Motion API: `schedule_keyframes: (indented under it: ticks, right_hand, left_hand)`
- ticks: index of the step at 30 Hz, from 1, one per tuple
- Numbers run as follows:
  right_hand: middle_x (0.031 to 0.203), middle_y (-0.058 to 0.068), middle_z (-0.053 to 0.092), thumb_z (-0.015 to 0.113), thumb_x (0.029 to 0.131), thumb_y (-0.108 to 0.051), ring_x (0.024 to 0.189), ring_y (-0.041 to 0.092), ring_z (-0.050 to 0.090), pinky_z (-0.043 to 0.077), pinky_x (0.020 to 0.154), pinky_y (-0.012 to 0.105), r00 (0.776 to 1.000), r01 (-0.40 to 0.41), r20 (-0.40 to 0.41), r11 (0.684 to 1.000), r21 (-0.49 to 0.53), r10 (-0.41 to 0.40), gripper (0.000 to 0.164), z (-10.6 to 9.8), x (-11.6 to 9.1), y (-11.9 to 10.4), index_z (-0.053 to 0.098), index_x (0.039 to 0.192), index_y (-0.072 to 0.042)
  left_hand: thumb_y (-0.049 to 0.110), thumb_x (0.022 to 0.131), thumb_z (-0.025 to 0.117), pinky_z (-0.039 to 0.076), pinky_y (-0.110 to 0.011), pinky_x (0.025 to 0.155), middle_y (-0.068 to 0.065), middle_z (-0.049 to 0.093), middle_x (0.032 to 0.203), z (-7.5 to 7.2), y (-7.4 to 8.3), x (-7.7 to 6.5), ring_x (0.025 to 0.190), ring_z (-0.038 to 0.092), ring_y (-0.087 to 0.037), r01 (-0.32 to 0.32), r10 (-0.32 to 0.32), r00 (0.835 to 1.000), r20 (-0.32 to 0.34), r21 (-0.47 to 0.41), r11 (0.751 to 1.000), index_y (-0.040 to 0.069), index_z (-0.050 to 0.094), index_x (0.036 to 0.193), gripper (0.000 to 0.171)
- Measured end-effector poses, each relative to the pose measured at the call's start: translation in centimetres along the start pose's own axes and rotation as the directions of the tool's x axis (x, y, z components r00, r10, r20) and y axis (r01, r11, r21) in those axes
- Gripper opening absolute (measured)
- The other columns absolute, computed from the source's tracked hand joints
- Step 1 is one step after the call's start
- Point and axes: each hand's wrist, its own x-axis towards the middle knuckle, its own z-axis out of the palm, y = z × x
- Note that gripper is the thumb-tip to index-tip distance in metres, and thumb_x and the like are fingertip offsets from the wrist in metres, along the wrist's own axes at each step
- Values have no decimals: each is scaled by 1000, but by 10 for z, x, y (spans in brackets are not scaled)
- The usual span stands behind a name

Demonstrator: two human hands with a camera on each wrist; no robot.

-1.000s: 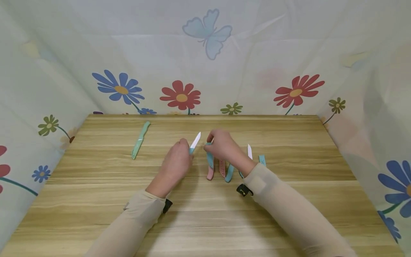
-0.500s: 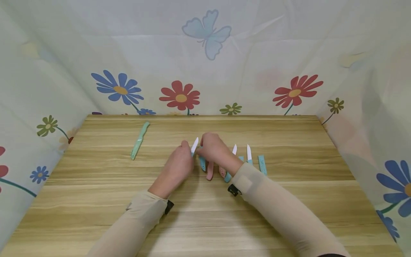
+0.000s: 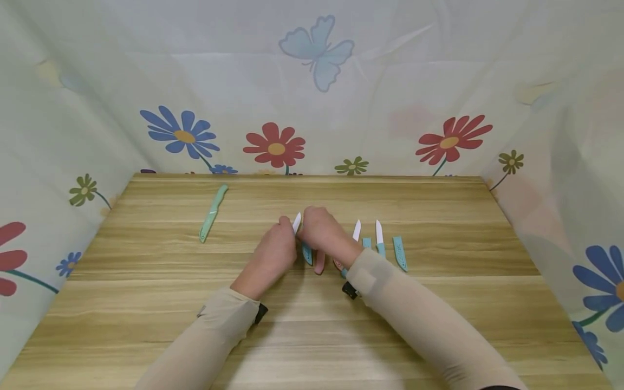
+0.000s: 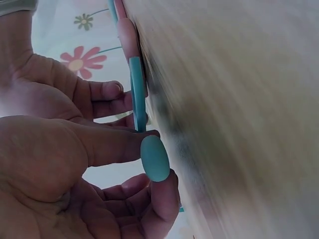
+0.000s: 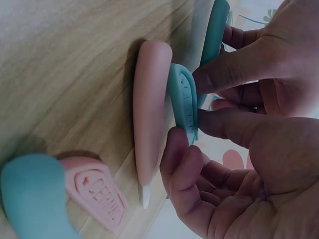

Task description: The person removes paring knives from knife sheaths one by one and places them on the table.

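My left hand [image 3: 275, 250] grips a small paring knife by its teal handle [image 4: 155, 158]; its white blade [image 3: 297, 223] points away from me. Close beside it, my right hand [image 3: 323, 227] pinches a teal blade sheath [image 5: 184, 102] with raised lettering between thumb and fingers. The two hands nearly meet in the head view. Just under the right hand lies a pink-handled knife [image 5: 151, 104]. A pink sheath [image 5: 97, 191] and another teal knife handle [image 5: 35, 194] are nearby, partly hidden by the right wrist in the head view.
On the wooden table [image 3: 161, 303], a mint-green knife [image 3: 213, 213] in its sheath lies at the left. To the right lie a teal-handled knife [image 3: 379, 233] with white blade, a teal sheath [image 3: 400, 253] and another sheath [image 3: 366, 242]. Flower-printed cloth [image 3: 390, 70] surrounds the table.
My right hand has moved left with the teal sheath, closer to the left hand and its knife. Less of the held blade shows now, and the knives at right are more uncovered.
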Motion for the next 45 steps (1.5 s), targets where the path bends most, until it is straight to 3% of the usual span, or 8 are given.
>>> schedule_keyframes:
  ticks: [11,22,34,45]
  right_hand:
    - [72,10,68,66,99,-5,56,16,70,58,65,29,1000,-30,-3,998,-62,30,22,3,0,-7,69,78,-3]
    - [63,14,68,60,105,0,48,22,71,57,53,24,997,-55,50,998,-36,57,31,2,-1,-11,67,75,1]
    - [58,6,66,79,95,-2,62,11,71,58,61,24,999,-34,21,991,-126,37,21,8,0,-9,74,74,-1]
    - [65,9,67,73,99,-3,60,10,68,57,62,24,1000,-5,-9,993,-116,4,26,6,-3,-6,70,73,-4]
  left_hand:
    - [-4,98,58,58,-48,69,-20,60,88,3,3,6,79,67,-33,14,-14,1000,2,1,1000,-7,47,112,18]
    - [0,103,55,57,-43,66,-20,59,89,2,6,12,75,63,-30,60,-60,997,47,-3,998,-7,46,117,18]
    - [2,108,47,59,-48,76,-23,64,97,2,7,8,88,68,-34,-3,4,1000,29,-28,1000,-10,49,121,18]
    - [2,107,48,59,-48,80,-28,63,100,3,9,8,92,68,-35,16,-15,999,41,-19,1000,-11,49,120,18]
